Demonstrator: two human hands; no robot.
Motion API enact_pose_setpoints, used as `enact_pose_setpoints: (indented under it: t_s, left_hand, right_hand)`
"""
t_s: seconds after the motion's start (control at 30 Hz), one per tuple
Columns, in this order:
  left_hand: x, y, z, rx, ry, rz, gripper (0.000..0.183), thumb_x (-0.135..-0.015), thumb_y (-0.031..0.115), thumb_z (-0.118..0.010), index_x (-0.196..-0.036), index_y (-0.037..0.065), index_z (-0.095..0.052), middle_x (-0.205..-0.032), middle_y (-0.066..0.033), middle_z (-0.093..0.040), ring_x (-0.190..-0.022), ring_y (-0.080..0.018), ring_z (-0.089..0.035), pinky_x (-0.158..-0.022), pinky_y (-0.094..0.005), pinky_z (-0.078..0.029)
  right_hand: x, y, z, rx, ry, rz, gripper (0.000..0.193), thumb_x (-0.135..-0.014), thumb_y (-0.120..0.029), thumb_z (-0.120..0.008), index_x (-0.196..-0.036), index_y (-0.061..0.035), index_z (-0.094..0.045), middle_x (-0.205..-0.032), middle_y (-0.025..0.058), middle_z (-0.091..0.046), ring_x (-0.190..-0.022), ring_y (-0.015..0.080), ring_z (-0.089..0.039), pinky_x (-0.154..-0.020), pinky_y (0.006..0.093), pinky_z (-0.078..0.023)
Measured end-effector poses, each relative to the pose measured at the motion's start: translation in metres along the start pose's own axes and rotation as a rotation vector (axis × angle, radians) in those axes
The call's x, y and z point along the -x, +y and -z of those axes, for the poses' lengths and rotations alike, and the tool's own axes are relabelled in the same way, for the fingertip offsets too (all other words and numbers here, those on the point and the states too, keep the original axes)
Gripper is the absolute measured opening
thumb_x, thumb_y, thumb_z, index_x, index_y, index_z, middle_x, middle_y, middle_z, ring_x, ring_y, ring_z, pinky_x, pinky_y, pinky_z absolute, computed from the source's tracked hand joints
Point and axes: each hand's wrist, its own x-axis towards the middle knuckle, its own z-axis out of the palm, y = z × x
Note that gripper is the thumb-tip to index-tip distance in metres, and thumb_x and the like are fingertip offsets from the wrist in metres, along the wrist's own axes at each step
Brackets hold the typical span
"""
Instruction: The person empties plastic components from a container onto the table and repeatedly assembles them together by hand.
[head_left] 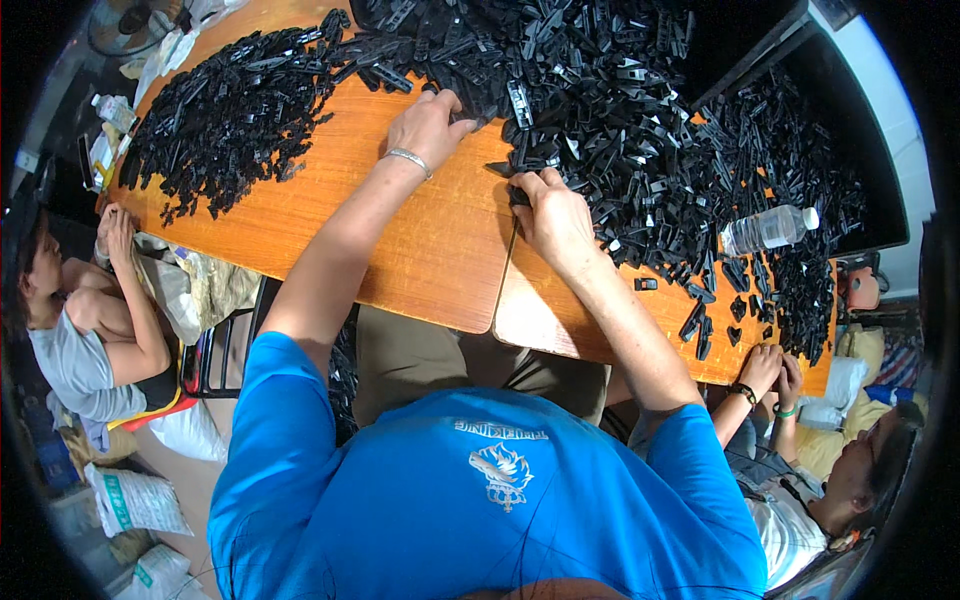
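A large heap of small black plastic clip-like pieces [620, 150] covers the far middle and right of the wooden table [420, 240]. At the heap's near left edge is my left hand [425, 125], a silver bracelet on its wrist. Its fingers curl down among the black pieces, and what they grip is partly hidden. Nearer to me, beside the heap's lower left edge, my right hand [556, 212] is closed. Between its thumb and fingers shows part of a dark piece [519, 195]. A longer piece with a pale, shiny face [519, 104] lies between and beyond my hands.
Another black pile [240, 110] spreads over the table's left. A clear bottle [770, 230] lies on the right-hand pieces. Co-workers sit at both ends, one's hands [118, 235] at the left edge, another's [770, 375] at the right. Bags [140, 500] lie on the floor.
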Motion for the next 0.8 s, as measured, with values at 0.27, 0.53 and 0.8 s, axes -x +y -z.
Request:
enact_pose_setpoints:
  t_s: [0.27, 0.53, 0.8]
  left_hand:
    - [0.022, -0.049, -0.022, 0.518, 0.088, 0.306, 0.038, -0.092, 0.016, -0.084, -0.119, 0.002, -0.061, -0.085, -0.0084, -0.071, -0.071, -0.0168, -0.068, -0.063, -0.0310, -0.056]
    - [0.078, -0.051, 0.018, 0.871, -0.138, 0.400, 0.048, -0.097, 0.003, -0.075, -0.140, -0.002, -0.055, -0.085, -0.0031, -0.068, -0.075, -0.0117, -0.071, -0.063, -0.0223, -0.057]
    - [0.108, -0.068, 0.036, 0.407, -0.208, 0.188, 0.034, -0.091, 0.007, -0.081, -0.123, 0.005, -0.070, -0.091, -0.0017, -0.067, -0.077, -0.0119, -0.062, -0.071, -0.0276, -0.053]
  right_hand:
    - [0.020, -0.026, -0.023, -0.347, 0.090, -0.011, 0.026, -0.080, -0.011, -0.089, -0.100, -0.0056, -0.074, -0.093, 0.0134, -0.072, -0.092, 0.0336, -0.073, -0.078, 0.0437, -0.059]
    - [0.027, -0.018, -0.013, -0.200, -0.055, 0.037, 0.020, -0.078, -0.008, -0.086, -0.092, -0.0029, -0.072, -0.094, 0.0178, -0.070, -0.095, 0.0383, -0.072, -0.081, 0.0457, -0.059]
    - [0.006, -0.023, -0.008, 0.204, -0.317, 0.060, 0.029, -0.081, -0.014, -0.088, -0.106, -0.0049, -0.077, -0.098, 0.0167, -0.071, -0.091, 0.0390, -0.073, -0.081, 0.0481, -0.059]
